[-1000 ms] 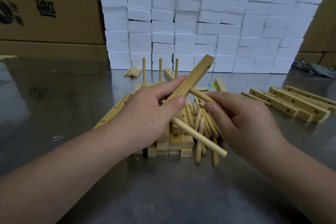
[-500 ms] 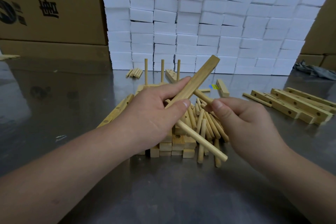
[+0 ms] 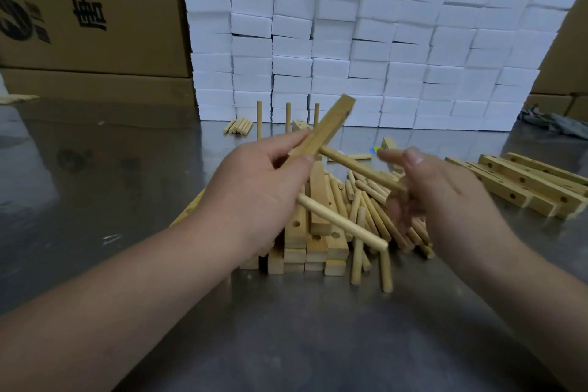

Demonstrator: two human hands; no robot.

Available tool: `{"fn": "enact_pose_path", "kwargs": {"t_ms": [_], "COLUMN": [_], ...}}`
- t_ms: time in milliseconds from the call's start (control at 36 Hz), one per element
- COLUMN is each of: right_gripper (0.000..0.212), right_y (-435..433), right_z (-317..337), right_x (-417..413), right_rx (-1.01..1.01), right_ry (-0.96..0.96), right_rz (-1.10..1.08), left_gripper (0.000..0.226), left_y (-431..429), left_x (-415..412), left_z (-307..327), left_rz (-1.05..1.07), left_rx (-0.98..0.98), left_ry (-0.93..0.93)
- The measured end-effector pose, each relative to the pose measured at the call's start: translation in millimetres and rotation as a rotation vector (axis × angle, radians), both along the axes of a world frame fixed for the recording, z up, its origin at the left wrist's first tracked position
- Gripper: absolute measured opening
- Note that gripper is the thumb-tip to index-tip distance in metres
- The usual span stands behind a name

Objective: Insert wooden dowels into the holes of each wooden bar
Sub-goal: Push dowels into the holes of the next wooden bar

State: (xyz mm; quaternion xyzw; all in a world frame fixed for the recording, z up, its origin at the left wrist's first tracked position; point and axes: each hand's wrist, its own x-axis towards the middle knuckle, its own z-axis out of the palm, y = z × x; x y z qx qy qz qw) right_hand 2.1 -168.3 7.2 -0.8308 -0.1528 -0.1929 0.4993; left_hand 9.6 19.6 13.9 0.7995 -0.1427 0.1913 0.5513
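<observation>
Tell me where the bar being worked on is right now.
In the head view, the bar is at centre, raised above the dowel pile, gripped by the left hand; its far end tilts up and right toward the foam blocks.

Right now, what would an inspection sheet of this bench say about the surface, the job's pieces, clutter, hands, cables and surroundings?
Surface: shiny grey metal table.
Job's things: wooden bar held tilted; lower dowel juts out from under the holding hand; upper dowel meets the bar's side; loose dowels heaped beside stacked bars; drilled bars at right; three upright dowels behind.
Clutter: dowel bundle; grey cloth.
Grippers: left hand grips the wooden bar; right hand is blurred, with the upper dowel's end at its palm, grip unclear.
Cables: nothing seen.
Surroundings: white foam blocks; cardboard boxes.
</observation>
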Motion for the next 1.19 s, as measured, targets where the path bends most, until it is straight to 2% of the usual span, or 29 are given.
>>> {"fn": "enact_pose_path", "kwargs": {"t_ms": [56,111,194,250,333,444,639,778,889,1028,1194], "right_gripper": [0.038,0.032,0.034,0.035,0.036,0.039,0.022,0.026,0.025,0.015,0.011], "right_y": [-7,-14,-23,-27,-27,-25,-19,-23,-27,-23,-17], "right_z": [0,-2,-9,-15,-20,-22,-21,-14,-6,-3,-8], "right_x": [6,16,32,42,50,54,51,47,41,26,21], "right_rx": [-0.098,-0.223,-0.609,-0.787,-0.882,-0.936,-0.936,-0.865,-0.667,-0.260,-0.165], "right_ry": [-0.081,-0.054,0.003,0.059,0.144,0.157,0.091,-0.009,-0.149,-0.225,-0.237], "right_rz": [-0.155,-0.291,-0.426,-0.442,-0.449,-0.461,-0.478,-0.556,-0.577,-0.368,-0.251], "left_gripper": [0.026,0.027,0.027,0.028,0.027,0.030,0.028,0.029,0.034,0.037,0.036], "left_y": [3,5,4,3,3,3,1,1,1,1,2], "left_x": [4,7,6,5,4,4,3,3,4,8,9], "left_z": [1,1,-1,-3,-4,-4,-4,-3,-3,-4,-2], "left_rz": [0.038,0.051,0.049,0.043,0.044,0.027,0.032,0.030,0.023,-0.004,-0.006], "left_rx": [-0.048,-0.060,-0.035,-0.024,-0.007,-0.011,0.012,0.007,-0.012,-0.055,-0.089], "left_ry": [0.015,0.032,0.039,0.036,0.048,0.049,0.048,0.051,0.056,0.086,0.076]}}
